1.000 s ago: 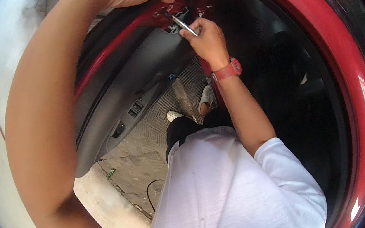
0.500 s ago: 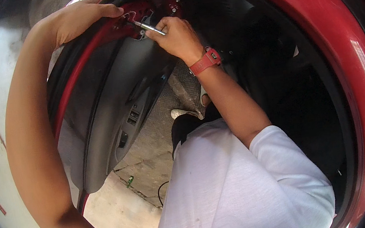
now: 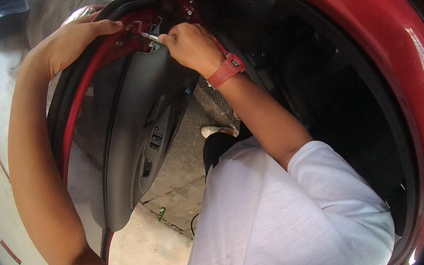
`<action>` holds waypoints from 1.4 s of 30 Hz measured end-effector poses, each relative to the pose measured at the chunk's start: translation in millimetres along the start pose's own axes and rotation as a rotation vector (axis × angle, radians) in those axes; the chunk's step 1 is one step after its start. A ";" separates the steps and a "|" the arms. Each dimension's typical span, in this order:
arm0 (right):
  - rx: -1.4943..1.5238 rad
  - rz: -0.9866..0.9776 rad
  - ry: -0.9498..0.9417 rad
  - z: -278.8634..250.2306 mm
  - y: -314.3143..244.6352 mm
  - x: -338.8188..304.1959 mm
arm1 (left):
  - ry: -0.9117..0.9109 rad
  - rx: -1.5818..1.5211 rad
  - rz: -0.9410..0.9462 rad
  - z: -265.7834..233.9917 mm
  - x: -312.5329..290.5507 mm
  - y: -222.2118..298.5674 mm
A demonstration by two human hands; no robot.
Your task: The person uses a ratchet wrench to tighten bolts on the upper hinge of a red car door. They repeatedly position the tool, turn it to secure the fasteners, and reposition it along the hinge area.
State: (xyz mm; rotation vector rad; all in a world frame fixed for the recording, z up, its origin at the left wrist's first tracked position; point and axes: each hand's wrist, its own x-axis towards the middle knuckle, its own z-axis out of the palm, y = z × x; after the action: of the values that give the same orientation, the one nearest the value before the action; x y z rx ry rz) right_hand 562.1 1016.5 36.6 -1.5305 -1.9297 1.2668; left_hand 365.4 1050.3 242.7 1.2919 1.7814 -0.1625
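Observation:
My right hand (image 3: 192,47), with a red watch (image 3: 229,68) on its wrist, is closed round a screwdriver-like tool (image 3: 149,36). Its silver shaft points left into the red inner corner of an open car door (image 3: 135,107); the handle is mostly hidden in my fist. Over the top of the door frame lies my left hand (image 3: 74,42), with the thumb on the inner side against the red metal and the other fingers partly hidden beyond the frame. A metal bracket (image 3: 153,43) sits in the corner beside the tool's tip.
The grey door panel carries a row of window switches (image 3: 155,139). Red bodywork (image 3: 395,30) curves round the dark car interior at the right. Below the door, a small green object (image 3: 161,213) and a dark cable (image 3: 193,222) lie on the floor near my shoe (image 3: 217,131).
The view has shifted, so the door and both hands appear farther left. My right wrist has turned slightly, with the tool still against the door corner. The left hand keeps its hold.

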 end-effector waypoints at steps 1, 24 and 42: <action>0.010 -0.007 0.016 4.4 1.9 0.7 | 0.002 0.010 -0.011 -0.2 -1.8 1.5; 0.086 -0.056 0.084 14.2 1.1 6.4 | 0.001 0.085 0.041 -2.0 1.5 -3.3; 0.034 -0.115 0.040 5.0 -3.7 5.5 | 0.027 0.047 0.051 3.2 -1.2 0.3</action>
State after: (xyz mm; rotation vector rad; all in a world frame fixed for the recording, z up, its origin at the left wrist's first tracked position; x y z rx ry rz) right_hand 554.4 1019.4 35.7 -1.3959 -1.9315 1.2053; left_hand 367.5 1047.8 241.8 1.3779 1.7750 -0.1592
